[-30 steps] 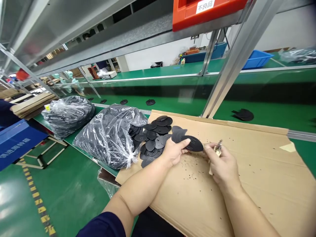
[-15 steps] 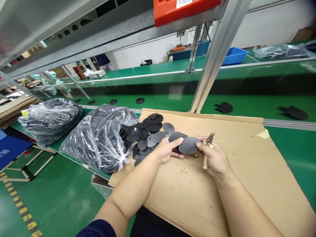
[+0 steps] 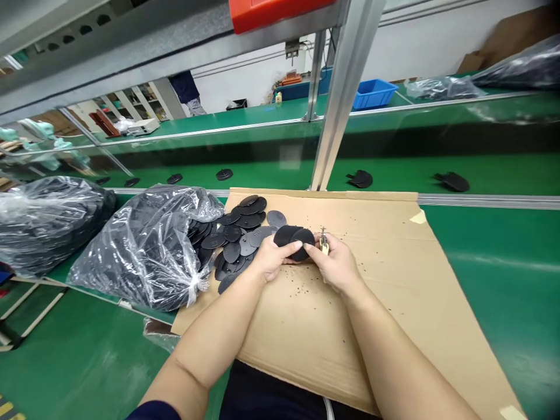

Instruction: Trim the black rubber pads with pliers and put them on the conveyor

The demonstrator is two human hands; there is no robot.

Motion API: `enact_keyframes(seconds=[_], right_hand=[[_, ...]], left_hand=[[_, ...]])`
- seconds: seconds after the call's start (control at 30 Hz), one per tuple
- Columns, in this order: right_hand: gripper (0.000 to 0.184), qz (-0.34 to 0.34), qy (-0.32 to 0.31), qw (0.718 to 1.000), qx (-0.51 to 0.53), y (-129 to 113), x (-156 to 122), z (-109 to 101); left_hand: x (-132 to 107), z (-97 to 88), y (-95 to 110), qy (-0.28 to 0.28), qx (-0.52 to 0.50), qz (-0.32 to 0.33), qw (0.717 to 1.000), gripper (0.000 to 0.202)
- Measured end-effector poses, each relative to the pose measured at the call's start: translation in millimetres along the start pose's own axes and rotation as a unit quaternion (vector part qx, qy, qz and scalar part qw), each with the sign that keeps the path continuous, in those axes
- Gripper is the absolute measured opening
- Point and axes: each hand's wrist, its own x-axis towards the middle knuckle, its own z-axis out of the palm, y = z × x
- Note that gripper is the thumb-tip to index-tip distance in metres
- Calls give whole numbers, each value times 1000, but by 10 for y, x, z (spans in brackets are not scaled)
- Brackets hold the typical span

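Note:
Several black oval plastic discs (image 3: 286,234) are fanned out in my left hand (image 3: 270,258), its thumb lying across them. My right hand (image 3: 339,265) is closed on a pair of cutting nippers (image 3: 324,241) with pale handles, jaws pointing away from me. The right thumb tip also touches the front disc, so both hands meet at it. The disc faces turned up look plain and dark. Left of my hands, a loose pile of similar discs (image 3: 231,252) spreads over the cardboard sheet (image 3: 306,332). Small dark scraps are scattered below my hands.
A tied clear plastic bag (image 3: 135,256) full of dark discs lies left of the pile, with another bag (image 3: 52,216) beyond it. Along the green conveyor belt (image 3: 271,163) lie several black parts (image 3: 360,179). A metal post (image 3: 339,99) rises behind the cardboard.
The discs in my hands now show plain dark faces instead of the marked grey face. The nippers have turned more upright. The camera view has swung to the right.

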Motion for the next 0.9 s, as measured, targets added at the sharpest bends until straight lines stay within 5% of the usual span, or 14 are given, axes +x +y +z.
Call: enact_keyframes(seconds=[0.57,0.73,0.9], right_hand=[[25,-26,-14,999,-17,-113,-41,-25],[25,-30,-43,998,-23,-148,-51,-46],[34,-21,72,996,50,-131,-42,31]], left_hand=[[2,1,-29,29,23,72,997,47],[18,-24,-44,-10,35,109,993,40],[28,-13,-72,12,39,132,990,42]])
